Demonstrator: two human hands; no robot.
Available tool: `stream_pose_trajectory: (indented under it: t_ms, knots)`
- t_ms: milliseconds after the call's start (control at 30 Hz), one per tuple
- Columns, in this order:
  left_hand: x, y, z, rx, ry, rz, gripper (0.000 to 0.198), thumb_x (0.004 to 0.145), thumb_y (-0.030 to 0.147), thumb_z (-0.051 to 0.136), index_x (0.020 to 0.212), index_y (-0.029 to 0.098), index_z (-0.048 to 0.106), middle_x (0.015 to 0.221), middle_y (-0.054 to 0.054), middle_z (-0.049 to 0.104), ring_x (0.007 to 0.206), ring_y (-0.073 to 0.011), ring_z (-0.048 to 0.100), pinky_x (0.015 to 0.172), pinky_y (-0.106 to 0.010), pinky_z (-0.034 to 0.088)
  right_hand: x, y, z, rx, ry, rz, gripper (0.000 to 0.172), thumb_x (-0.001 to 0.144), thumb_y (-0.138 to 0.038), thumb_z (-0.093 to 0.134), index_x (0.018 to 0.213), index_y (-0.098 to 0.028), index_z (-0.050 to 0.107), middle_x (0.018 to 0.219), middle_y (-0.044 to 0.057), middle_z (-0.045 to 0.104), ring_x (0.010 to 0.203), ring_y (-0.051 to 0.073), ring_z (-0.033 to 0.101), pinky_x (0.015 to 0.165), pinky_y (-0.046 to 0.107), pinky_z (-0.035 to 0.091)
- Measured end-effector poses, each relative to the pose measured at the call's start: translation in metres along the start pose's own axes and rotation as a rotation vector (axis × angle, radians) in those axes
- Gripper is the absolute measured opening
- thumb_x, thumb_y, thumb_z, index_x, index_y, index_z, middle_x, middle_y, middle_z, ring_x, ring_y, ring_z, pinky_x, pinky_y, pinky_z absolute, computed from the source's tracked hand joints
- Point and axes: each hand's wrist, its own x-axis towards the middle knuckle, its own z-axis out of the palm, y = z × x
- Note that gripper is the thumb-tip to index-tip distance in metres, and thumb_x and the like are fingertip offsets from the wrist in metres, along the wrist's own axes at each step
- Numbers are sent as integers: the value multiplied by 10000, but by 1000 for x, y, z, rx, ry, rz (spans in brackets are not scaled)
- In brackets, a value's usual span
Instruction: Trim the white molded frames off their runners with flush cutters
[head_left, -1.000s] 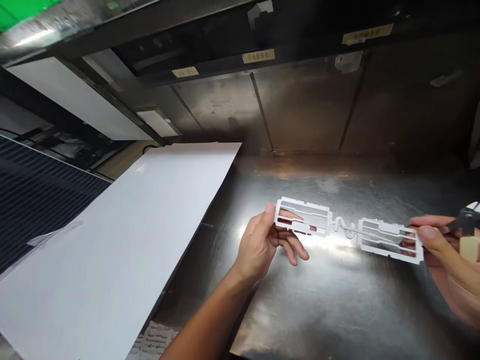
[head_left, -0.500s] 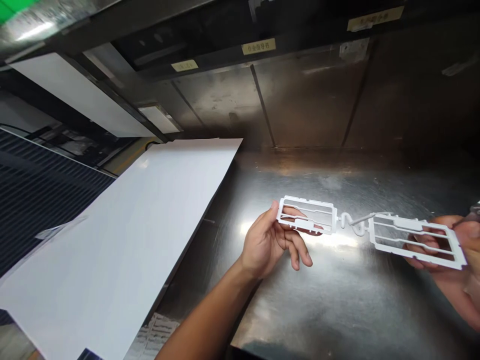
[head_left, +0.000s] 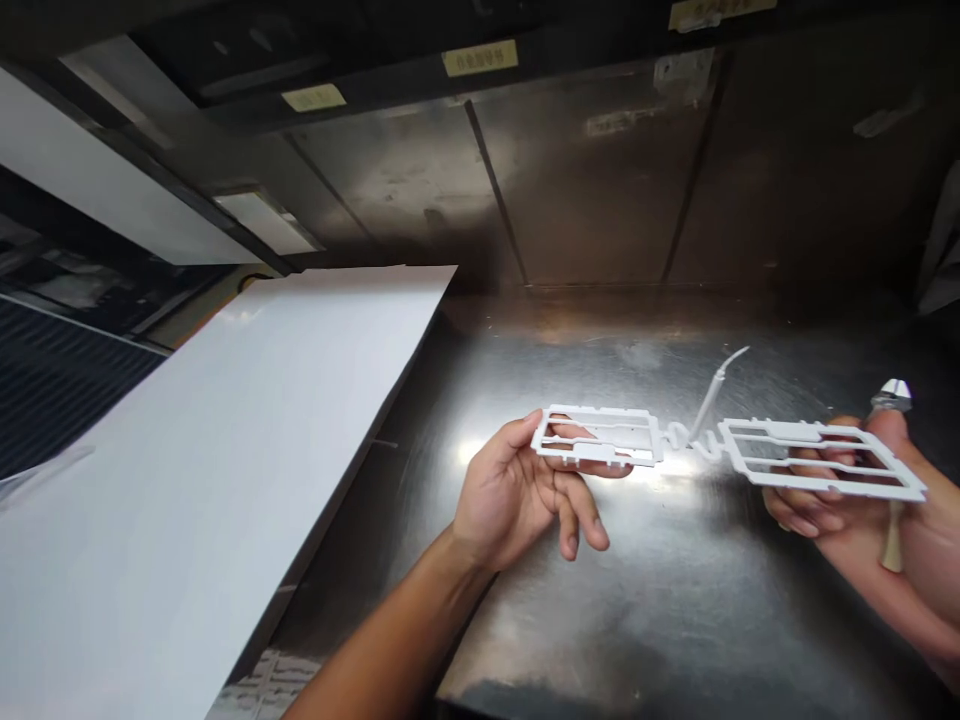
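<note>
A white moulded plastic piece [head_left: 592, 453] hangs above the metal worktop, made of two open rectangular frames joined by a wavy runner. A thin sprue [head_left: 705, 408] sticks up from that runner. My left hand [head_left: 510, 500] pinches the outer end of the left frame between thumb and forefinger, its other fingers loosely curled below. Around the outer end of the right frame [head_left: 793, 432] closes my right hand [head_left: 862, 545], with fingers showing through the openings. A slim tool with a shiny metal tip [head_left: 892, 396] and a beige end [head_left: 891, 545] also sits in that hand, its middle hidden.
Scratched metal worktop [head_left: 645, 620] lies beneath both hands. To the left is a large white sheet or board [head_left: 247, 450], its edge running along the worktop. A metal back panel [head_left: 600, 200] rises behind, with yellow labels [head_left: 480, 58] on the dark rail above.
The view has shifted slightly to the right. The white piece has tilted, so its sprue now points up rather than lying along the right frame. The tool in my right hand has come into view.
</note>
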Motion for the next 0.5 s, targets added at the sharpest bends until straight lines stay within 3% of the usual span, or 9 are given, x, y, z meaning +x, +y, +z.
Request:
stream_pose_trajectory:
  t_ms: [133, 333, 500]
  knots:
    - [-1, 4, 8, 32, 72, -3, 385, 1157, 399, 604, 1178, 123, 872, 1178, -187, 824, 786, -297, 844, 569, -246, 664, -7, -5, 9, 205, -58, 117, 545, 853, -594, 972, 817, -194, 604, 734, -7, 460, 590, 129, 462, 542, 271, 511]
    - [1, 10, 13, 145, 211, -3, 316, 1115, 372, 657, 1099, 148, 879, 1045, -157, 832, 665, -292, 807, 508, -266, 634, -6, -6, 16, 252, -87, 96, 589, 872, -623, 958, 784, -181, 580, 722, -18, 489, 567, 116, 477, 567, 267, 500]
    - [2, 9, 14, 192, 278, -5, 238, 1020, 417, 813, 1026, 190, 887, 951, -122, 824, 604, -261, 775, 495, -253, 620, -9, -8, 17, 273, -98, 89, 577, 808, -574, 1022, 791, -176, 605, 724, -28, 496, 563, 109, 492, 568, 255, 506]
